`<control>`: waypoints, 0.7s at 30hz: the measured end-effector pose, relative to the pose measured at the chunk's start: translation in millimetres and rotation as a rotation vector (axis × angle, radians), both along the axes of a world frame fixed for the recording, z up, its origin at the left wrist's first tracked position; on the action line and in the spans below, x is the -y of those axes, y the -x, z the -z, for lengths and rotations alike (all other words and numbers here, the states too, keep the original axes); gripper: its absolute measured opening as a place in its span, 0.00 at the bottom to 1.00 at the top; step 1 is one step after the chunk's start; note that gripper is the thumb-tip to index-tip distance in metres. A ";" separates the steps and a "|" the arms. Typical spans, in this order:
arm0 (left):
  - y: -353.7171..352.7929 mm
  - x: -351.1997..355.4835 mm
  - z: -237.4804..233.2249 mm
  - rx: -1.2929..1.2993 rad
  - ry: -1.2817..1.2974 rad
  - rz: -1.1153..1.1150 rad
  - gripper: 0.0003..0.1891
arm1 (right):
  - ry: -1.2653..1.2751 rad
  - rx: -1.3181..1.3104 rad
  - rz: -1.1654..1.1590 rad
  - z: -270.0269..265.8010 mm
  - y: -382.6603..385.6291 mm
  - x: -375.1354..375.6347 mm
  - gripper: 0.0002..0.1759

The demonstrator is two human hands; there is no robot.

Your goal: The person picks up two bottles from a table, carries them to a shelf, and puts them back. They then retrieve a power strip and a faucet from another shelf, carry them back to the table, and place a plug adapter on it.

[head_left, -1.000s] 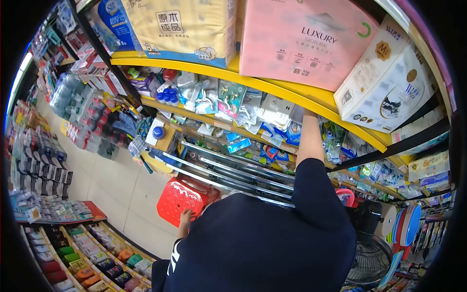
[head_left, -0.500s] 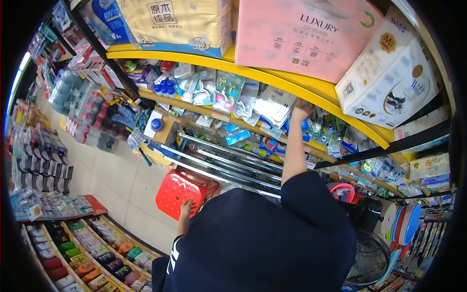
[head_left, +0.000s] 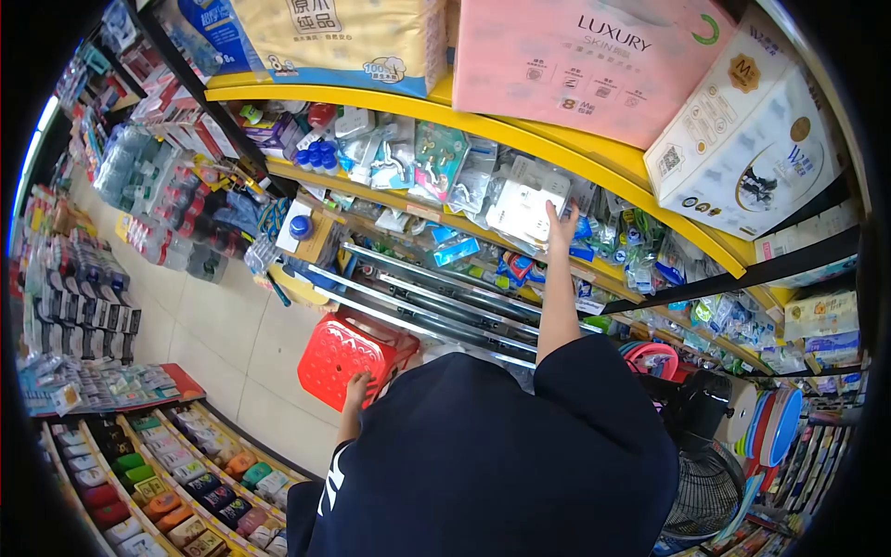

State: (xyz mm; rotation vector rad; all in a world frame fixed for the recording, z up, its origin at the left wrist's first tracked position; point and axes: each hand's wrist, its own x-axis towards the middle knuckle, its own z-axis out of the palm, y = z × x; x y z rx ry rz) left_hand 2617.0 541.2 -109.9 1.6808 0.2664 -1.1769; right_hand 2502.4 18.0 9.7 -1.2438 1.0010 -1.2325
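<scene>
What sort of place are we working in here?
Most likely a small general store: a big pink pack marked LUXURY stands on a yellow shelf, small bagged goods crowd the level below, by the right hand, and multipacks of bottles stand off to the left.

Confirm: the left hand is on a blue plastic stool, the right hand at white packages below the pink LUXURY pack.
Wrong colour: the head view shows the left hand on a red plastic stool; the right hand is at white packages.

Pink LUXURY pack [head_left: 594, 70], pale yellow pack [head_left: 348, 46], black fan [head_left: 703, 487], bottles [head_left: 190, 213]
</scene>
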 end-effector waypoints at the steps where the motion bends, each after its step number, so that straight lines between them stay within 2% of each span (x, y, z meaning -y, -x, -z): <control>1: -0.4 -0.4 -0.2 0.004 0.004 0.003 0.16 | -0.043 0.092 -0.046 0.0 3.8 -1.6 0.39; 5: -1.8 1.4 -4.9 -0.021 -0.007 -0.009 0.16 | -0.183 0.149 -0.072 -13.9 25.4 -26.7 0.37; 6: -2.8 2.9 -8.7 -0.019 -0.012 -0.004 0.16 | -0.310 0.255 -0.121 -30.5 29.9 -45.4 0.33; 8: -9.3 6.2 -16.1 -0.013 -0.016 0.004 0.16 | -0.443 0.394 -0.188 -17.2 43.3 -59.5 0.28; 11: -14.1 18.8 -23.7 0.007 0.012 -0.003 0.16 | -0.656 0.662 -0.294 9.9 62.8 -75.6 0.25; 14: -22.3 49.8 -56.4 0.055 0.110 0.010 0.16 | -0.660 0.785 -0.655 3.5 64.4 -102.5 0.25; 15: -24.0 60.8 -68.7 0.075 0.175 0.024 0.16 | -0.754 0.715 -0.583 -5.3 56.6 -116.8 0.25; 16: -25.1 71.8 -80.6 0.094 0.241 0.040 0.16 | -0.806 0.747 -0.758 -16.0 51.1 -129.4 0.26; 18: -30.4 92.8 -93.2 0.063 0.379 0.042 0.18 | -1.021 0.613 -0.850 -23.3 27.6 -159.0 0.26; 20: -36.9 108.8 -102.2 -0.043 0.513 0.016 0.20 | -0.959 0.327 -0.907 -18.7 3.4 -197.6 0.24; 21: -37.7 115.1 -107.1 -0.110 0.615 -0.076 0.21 | -1.099 0.245 -1.000 -11.5 -5.6 -217.3 0.23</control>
